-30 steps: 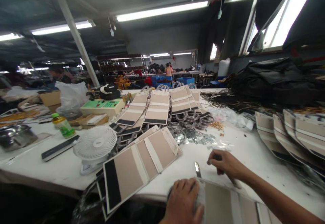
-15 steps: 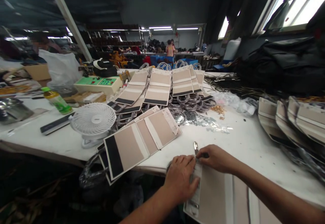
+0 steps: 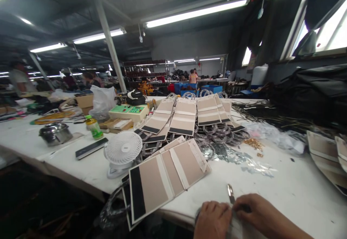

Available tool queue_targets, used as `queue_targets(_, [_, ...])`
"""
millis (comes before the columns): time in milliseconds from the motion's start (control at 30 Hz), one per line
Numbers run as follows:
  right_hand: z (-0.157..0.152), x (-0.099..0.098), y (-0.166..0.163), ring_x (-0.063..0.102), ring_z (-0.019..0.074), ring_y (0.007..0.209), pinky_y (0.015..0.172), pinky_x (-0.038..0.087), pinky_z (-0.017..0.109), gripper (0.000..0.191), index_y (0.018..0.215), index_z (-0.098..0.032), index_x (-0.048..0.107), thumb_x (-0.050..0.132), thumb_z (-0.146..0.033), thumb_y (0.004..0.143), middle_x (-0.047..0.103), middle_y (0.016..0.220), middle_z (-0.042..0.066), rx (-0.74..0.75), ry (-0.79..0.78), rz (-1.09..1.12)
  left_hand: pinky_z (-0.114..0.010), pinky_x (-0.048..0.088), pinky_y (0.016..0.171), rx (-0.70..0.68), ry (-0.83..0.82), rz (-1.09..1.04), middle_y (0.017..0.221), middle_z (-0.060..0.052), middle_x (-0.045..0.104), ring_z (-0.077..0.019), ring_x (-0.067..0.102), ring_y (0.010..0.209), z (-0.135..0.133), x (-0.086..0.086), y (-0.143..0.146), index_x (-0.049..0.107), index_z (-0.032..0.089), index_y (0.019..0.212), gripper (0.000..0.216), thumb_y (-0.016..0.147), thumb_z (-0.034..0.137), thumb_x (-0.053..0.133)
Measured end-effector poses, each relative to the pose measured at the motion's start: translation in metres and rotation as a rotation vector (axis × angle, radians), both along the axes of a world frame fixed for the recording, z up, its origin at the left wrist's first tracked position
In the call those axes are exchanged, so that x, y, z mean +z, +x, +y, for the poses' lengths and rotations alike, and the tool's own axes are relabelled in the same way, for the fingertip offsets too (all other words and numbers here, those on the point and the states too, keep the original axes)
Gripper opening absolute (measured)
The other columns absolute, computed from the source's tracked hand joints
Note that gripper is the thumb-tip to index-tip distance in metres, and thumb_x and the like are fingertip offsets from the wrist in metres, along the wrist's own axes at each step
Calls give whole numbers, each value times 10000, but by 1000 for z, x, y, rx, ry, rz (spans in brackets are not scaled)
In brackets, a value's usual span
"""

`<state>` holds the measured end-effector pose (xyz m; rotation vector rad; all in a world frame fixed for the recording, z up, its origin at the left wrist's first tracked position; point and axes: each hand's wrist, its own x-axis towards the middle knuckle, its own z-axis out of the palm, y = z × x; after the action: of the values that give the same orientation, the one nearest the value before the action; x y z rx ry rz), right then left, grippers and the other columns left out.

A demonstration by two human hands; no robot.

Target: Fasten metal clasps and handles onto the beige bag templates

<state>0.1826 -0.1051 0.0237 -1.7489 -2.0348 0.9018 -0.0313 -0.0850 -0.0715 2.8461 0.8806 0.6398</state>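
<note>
At the bottom edge of the head view my left hand [image 3: 213, 221] lies with fingers curled over something largely cut off by the frame. My right hand [image 3: 256, 213] is closed around a small tool whose metal tip [image 3: 230, 193] sticks up between the two hands. The hands touch each other at the near edge of the white table [image 3: 287, 184]. Just to the left lies a stack of beige panels with white strips and a black band [image 3: 165, 179], overhanging the table edge.
A small white fan [image 3: 122, 153] stands left of the panels. Behind lie more beige panels [image 3: 187, 116], metal rings [image 3: 217, 134], a green control box [image 3: 128, 111], a green bottle [image 3: 93, 127], a metal pot [image 3: 54, 133]. Dark bags [image 3: 311, 90] are piled right. People work far back.
The view has tilted up and swung left, so the hands and the beige piece beneath them have dropped to the bottom edge. Both hands remain together around the tool.
</note>
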Motion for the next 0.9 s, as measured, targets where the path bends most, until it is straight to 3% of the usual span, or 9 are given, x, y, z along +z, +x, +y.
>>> queue_targets(200, [-1, -8, -3, 756, 262, 921, 847, 521, 318, 309, 860, -366, 843, 598, -199, 775, 828, 931, -13, -53, 16, -99, -375, 494, 832, 71, 29, 15, 1268, 8, 731, -239, 674, 1018, 3, -20, 6, 568, 292, 1332, 314, 1035, 380, 525])
queue_targets(500, [-7, -20, -8, 762, 294, 953, 849, 521, 378, 318, 921, -372, 815, 599, -171, 803, 828, 979, 0, -101, 122, -237, -364, 539, 814, 98, 47, 15, 1323, -1, 719, -226, 697, 1020, 8, -24, 3, 577, 337, 1394, 382, 1023, 431, 580])
queue_targets(733, [-17, -25, -9, 756, 256, 950, 830, 517, 300, 275, 976, -329, 777, 591, -181, 837, 815, 972, 6, -121, 209, -255, -330, 520, 783, 122, 79, -4, 1249, -5, 748, -216, 693, 981, 19, -40, 5, 652, 358, 1297, 295, 1028, 441, 563])
queue_targets(900, [-25, -33, -10, 765, 208, 831, 672, 466, 238, 276, 1021, -320, 745, 539, -187, 895, 771, 1046, 22, -32, 320, -360, -351, 540, 873, 47, -7, -53, 1336, -29, 711, -247, 687, 1064, 22, -39, -5, 586, 358, 1416, 535, 949, 617, 611])
